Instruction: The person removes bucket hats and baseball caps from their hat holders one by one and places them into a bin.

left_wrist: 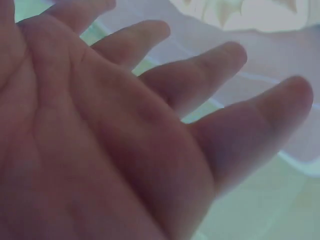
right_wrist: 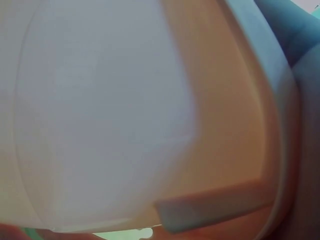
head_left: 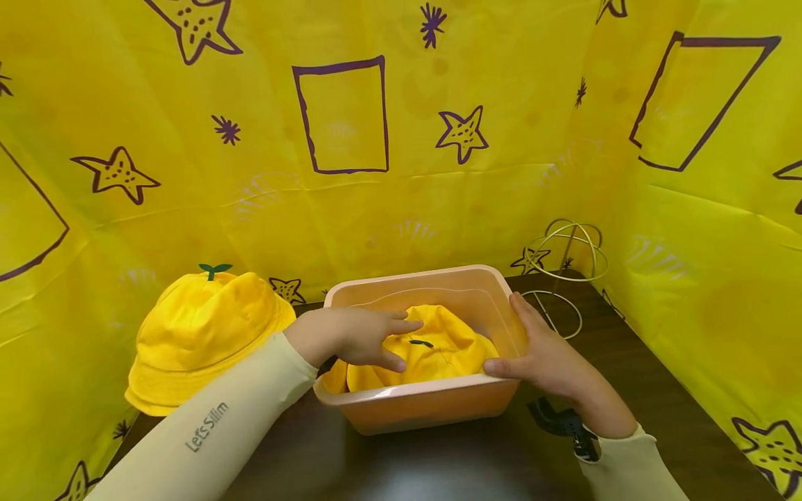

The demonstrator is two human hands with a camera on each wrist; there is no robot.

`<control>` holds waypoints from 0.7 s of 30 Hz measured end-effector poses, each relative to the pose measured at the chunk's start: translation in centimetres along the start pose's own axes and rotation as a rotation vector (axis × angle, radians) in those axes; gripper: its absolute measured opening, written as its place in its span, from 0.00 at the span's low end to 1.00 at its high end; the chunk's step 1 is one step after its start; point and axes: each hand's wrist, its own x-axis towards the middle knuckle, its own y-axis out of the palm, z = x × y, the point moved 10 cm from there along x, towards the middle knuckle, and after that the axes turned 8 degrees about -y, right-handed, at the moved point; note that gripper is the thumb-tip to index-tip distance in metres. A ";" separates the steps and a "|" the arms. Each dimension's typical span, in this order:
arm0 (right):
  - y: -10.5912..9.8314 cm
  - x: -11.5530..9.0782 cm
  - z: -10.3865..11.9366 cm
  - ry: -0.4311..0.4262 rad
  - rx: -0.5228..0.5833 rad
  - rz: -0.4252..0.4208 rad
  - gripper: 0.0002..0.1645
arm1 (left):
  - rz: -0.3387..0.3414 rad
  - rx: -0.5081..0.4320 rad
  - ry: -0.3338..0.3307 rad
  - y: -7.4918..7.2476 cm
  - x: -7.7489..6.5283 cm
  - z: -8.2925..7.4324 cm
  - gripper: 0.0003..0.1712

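Note:
A peach plastic basin (head_left: 432, 400) stands on the dark table with a crumpled yellow hat (head_left: 438, 351) inside it. My left hand (head_left: 366, 337) reaches into the basin and lies flat on the hat, fingers straight; the left wrist view shows its open palm (left_wrist: 100, 150) and spread fingers (left_wrist: 250, 125). My right hand (head_left: 539, 355) holds the basin's right front corner, thumb along the front rim and fingers up its right side. The right wrist view is filled by the basin's wall (right_wrist: 150, 115), blurred.
A second yellow bucket hat (head_left: 200, 334) with a green stem sits at the left of the table. A wire stand (head_left: 567, 268) is at the back right corner. Yellow patterned cloth (head_left: 351, 139) walls the table on three sides. Dark table surface (head_left: 438, 466) lies in front.

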 end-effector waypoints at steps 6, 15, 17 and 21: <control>-0.1 0.0 0.5 -0.017 0.003 0.000 0.76 | -0.117 0.002 0.032 -1.5 -2.9 1.4 0.46; 0.0 -0.2 0.8 -0.035 -0.012 -0.005 0.76 | -0.315 -0.026 -0.041 -2.9 -8.3 4.1 0.48; -0.1 -0.2 0.8 -0.035 -0.015 -0.006 0.76 | -0.350 -0.039 -0.059 -3.2 -9.5 5.1 0.49; 0.0 -0.2 0.8 -0.031 -0.012 -0.004 0.75 | -0.409 -0.061 -0.106 -3.9 -11.4 7.6 0.51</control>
